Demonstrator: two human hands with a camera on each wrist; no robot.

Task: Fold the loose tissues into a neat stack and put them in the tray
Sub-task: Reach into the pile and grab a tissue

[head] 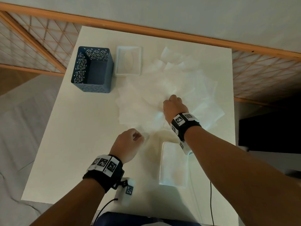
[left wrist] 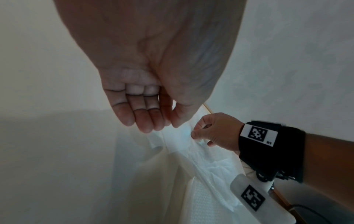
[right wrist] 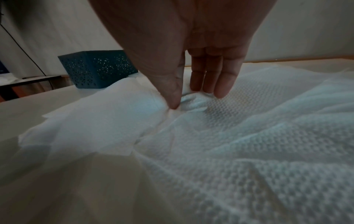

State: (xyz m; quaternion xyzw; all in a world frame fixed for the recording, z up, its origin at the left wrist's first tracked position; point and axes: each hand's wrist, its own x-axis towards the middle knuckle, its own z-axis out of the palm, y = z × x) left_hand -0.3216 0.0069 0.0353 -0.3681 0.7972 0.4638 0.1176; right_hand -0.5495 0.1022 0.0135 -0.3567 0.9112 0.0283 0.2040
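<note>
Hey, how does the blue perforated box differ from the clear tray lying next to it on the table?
The blue box is dark, opaque and punched with patterned holes; the clear tray is pale, see-through and plain. The blue box has tall walls and a deep inside, while the clear tray is shallow and flat. Both are rectangular, sit side by side at the far left of the table, and hold no tissues yet.

Loose tissues, white, embossed, overlapping in a rumpled spread around the right hand, one sheet lifted between both hands' pinching fingers, clear tray, shallow, rectangular, flat, well beyond the grip, far left
</note>
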